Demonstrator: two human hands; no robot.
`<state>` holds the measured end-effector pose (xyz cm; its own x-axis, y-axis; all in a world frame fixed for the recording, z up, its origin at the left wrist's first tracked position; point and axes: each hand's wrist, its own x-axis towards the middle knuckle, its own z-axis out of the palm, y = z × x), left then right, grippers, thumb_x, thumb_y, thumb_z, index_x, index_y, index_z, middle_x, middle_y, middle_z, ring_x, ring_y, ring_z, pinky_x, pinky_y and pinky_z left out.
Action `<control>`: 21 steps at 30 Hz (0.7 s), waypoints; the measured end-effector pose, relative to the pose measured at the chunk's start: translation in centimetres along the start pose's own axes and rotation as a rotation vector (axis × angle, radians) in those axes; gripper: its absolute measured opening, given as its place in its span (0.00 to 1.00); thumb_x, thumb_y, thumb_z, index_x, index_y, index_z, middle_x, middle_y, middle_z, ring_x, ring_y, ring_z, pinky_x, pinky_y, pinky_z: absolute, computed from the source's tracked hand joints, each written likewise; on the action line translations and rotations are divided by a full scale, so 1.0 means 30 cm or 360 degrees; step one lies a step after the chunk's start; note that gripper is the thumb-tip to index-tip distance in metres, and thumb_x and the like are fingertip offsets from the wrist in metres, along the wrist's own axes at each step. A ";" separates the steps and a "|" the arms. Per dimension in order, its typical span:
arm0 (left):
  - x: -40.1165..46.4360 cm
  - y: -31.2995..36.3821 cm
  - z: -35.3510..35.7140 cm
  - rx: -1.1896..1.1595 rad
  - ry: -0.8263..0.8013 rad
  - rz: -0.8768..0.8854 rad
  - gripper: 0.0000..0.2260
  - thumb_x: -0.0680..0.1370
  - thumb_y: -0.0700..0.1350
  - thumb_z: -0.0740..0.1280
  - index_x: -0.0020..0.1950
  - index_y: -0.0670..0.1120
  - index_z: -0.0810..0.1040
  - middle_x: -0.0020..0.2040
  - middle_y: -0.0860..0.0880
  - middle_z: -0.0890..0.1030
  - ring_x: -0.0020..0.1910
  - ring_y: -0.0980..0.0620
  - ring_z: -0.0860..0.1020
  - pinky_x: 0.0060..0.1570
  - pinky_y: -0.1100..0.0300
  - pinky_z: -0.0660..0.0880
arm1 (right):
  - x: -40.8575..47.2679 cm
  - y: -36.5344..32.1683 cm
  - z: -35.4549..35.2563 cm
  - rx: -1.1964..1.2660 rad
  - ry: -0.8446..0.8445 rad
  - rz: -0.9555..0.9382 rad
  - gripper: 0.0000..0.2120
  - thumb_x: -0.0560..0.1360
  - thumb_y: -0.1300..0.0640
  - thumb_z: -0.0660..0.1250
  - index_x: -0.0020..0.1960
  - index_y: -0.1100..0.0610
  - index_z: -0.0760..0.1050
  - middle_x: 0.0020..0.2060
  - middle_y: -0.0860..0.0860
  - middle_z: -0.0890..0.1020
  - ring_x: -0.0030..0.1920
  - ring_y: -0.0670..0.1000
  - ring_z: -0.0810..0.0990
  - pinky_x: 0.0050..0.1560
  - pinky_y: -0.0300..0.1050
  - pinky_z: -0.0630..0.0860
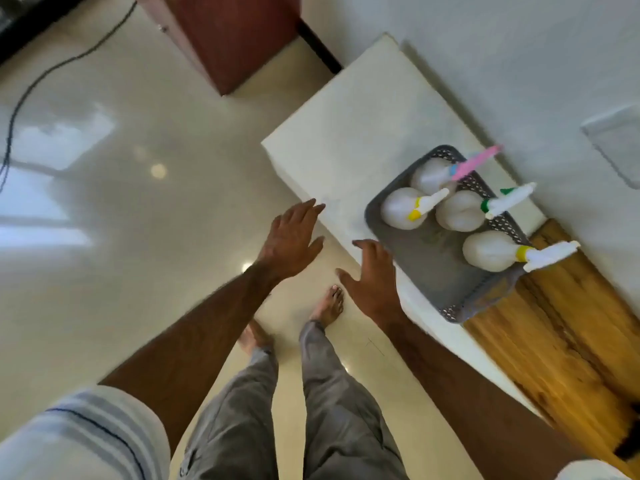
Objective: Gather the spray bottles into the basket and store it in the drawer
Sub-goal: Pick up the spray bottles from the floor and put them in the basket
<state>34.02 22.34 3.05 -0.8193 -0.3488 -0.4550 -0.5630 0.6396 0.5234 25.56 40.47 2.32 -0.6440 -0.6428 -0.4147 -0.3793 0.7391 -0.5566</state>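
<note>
A grey perforated basket [420,265] sits on the white counter top [360,133] near its front edge. Several white spray bottles stand in it: one with a pink nozzle [433,174], one with a yellow collar [401,207], one with a green collar [460,211] and another yellow-collared one [488,251]. My right hand [372,280] is open, fingers spread, just left of the basket's near corner, not touching it. My left hand [294,237] is open too, hovering at the counter's front edge, farther left.
A wooden surface [561,334] adjoins the counter on the right. A dark red-brown cabinet [235,36] stands at the back. A black cable [45,77] lies across the glossy floor on the left. My bare feet [329,303] are below the counter edge.
</note>
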 end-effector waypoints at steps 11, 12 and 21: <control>-0.861 -0.700 0.158 0.0031 0.0296 -0.0926 0.37 0.79 0.68 0.46 0.80 0.50 0.38 0.81 0.46 0.37 0.79 0.41 0.36 0.76 0.35 0.41 | -0.031 -0.676 0.580 -0.1292 -0.0716 -0.1277 0.46 0.74 0.30 0.59 0.81 0.53 0.45 0.81 0.54 0.49 0.81 0.58 0.48 0.79 0.61 0.50; -0.942 -0.756 0.173 -0.0017 0.0327 -0.1001 0.37 0.78 0.68 0.45 0.80 0.50 0.38 0.81 0.46 0.37 0.79 0.41 0.36 0.76 0.35 0.41 | -0.065 -0.739 0.648 -0.1347 -0.0770 -0.1334 0.46 0.75 0.30 0.58 0.81 0.53 0.44 0.82 0.54 0.48 0.81 0.57 0.47 0.79 0.60 0.48; -1.806 -1.260 0.426 -0.0504 0.0588 -0.1780 0.36 0.80 0.65 0.50 0.81 0.48 0.47 0.82 0.45 0.43 0.80 0.39 0.40 0.75 0.34 0.44 | -0.545 -1.325 1.468 -0.1669 -0.1195 -0.2084 0.43 0.78 0.33 0.56 0.81 0.54 0.43 0.82 0.53 0.47 0.81 0.56 0.47 0.78 0.58 0.45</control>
<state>101.08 25.82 -1.28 0.1819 -0.8068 -0.5621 -0.9369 -0.3158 0.1500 80.42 12.74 -0.45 0.6572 -0.5675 -0.4960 -0.7333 -0.6336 -0.2465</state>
